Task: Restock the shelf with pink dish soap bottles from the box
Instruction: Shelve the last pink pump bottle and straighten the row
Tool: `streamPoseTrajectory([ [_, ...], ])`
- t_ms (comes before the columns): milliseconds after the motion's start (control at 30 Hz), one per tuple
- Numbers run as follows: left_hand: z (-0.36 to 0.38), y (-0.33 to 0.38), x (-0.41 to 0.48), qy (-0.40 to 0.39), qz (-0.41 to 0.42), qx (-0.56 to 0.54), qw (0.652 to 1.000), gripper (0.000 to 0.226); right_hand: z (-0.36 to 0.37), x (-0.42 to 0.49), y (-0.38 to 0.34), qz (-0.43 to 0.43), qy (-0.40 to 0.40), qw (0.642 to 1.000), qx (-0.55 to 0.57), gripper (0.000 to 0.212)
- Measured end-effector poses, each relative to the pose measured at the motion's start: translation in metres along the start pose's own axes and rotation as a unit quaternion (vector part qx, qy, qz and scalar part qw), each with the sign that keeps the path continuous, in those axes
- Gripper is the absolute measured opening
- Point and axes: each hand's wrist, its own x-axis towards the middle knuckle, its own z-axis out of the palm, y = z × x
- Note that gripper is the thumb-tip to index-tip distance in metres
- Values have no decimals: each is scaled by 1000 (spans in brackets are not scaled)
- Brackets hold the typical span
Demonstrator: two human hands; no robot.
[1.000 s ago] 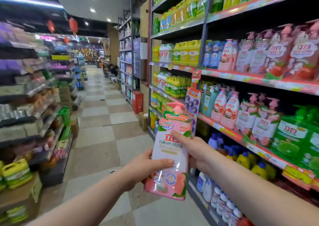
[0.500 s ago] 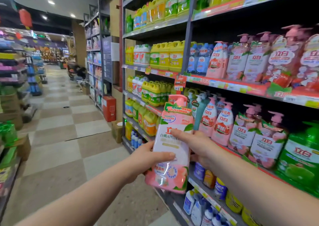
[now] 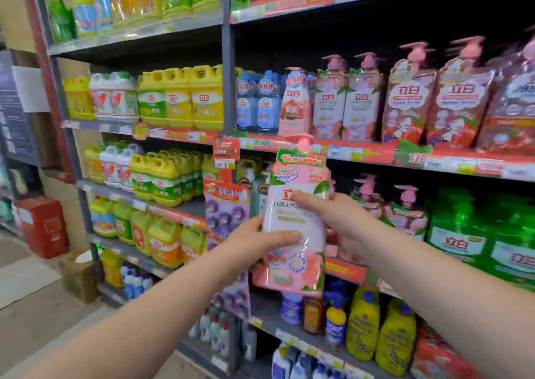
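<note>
We hold the pink dish soap bottle nearly upright in front of the shelf; the step in hand is carrying it to its slot. Our left hand wraps the lower body with the thumb across the front. Our right hand grips the opposite side, higher up. The box is not in view.

We judge that the next move calls for a push rightward and inward, setting the bottle beside the pink pump bottles. A hanging strip of purple packets lies just left of the bottle. Green bottles bound the row on the right. The pump head must clear the upper price rail.
</note>
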Motion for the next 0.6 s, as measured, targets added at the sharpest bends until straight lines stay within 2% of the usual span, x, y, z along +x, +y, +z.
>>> streamPoseTrajectory([
  [133,1,9,57,-40,34,-6,999,24,-22,39,-16,-19,28,998,-53,37],
  [267,1,22,117,-33,79,2,996,27,-43,87,-38,-37,26,993,-113,47],
  [467,-4,59,213,-49,136,26,989,27,-69,161,-81,-113,53,982,-139,33],
  [600,-5,81,267,-49,176,34,983,31,-84,207,-104,-166,74,973,-145,34],
])
